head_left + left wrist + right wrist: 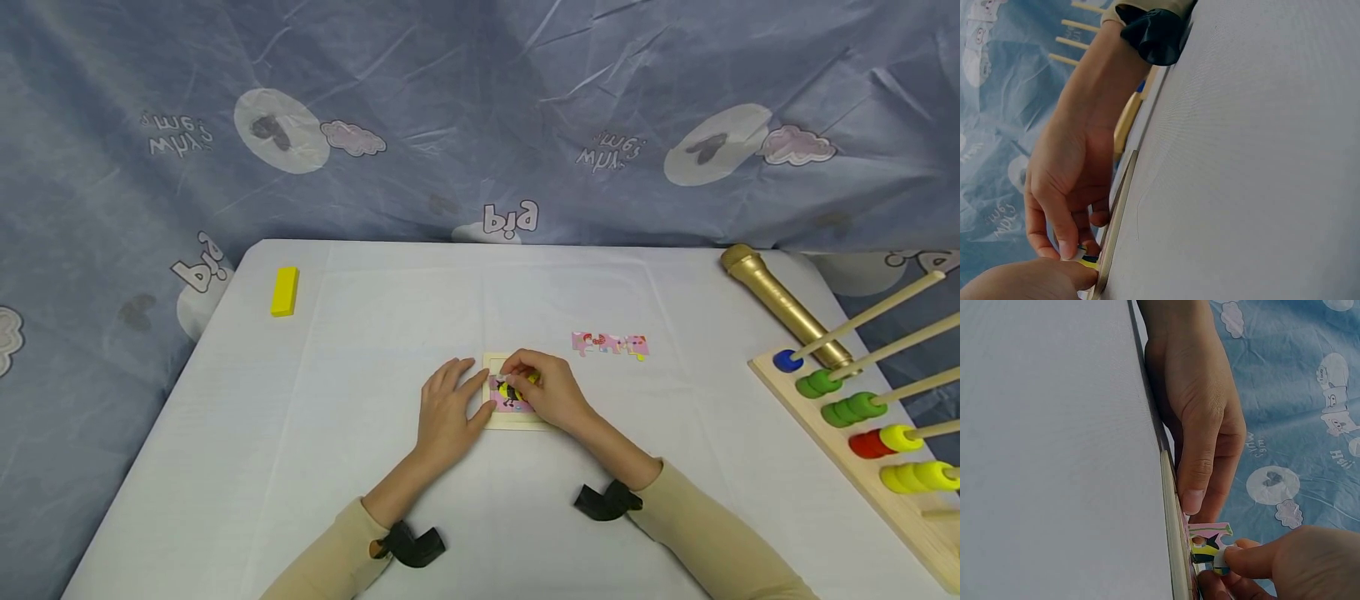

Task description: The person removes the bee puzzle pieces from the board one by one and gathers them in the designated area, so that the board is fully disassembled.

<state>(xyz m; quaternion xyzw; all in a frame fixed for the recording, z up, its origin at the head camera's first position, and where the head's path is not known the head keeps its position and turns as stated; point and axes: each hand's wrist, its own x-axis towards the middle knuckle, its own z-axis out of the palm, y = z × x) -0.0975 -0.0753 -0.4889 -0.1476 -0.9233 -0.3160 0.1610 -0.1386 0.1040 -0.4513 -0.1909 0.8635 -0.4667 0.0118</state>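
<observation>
A small wooden-framed jigsaw puzzle [517, 423] with a pink, yellow and black picture lies flat on the white table. My right hand [551, 392] is over its upper right part. Its thumb and fingers pinch a puzzle piece [1211, 547], pink, yellow and black, which stands tilted up from the board in the right wrist view. At the board's left side rests my left hand [450, 412], fingers spread and fairly straight, thumb at the frame's edge. Beyond the board to the upper right lies a strip of pink puzzle pieces [609, 343].
A yellow block [284, 292] lies at the back left of the table [360, 333]. On the right stands a wooden peg board [832, 450] with coloured beads on slanting rods. A gold microphone [783, 300] lies behind it. Patterned blue cloth [450, 125] hangs at the back.
</observation>
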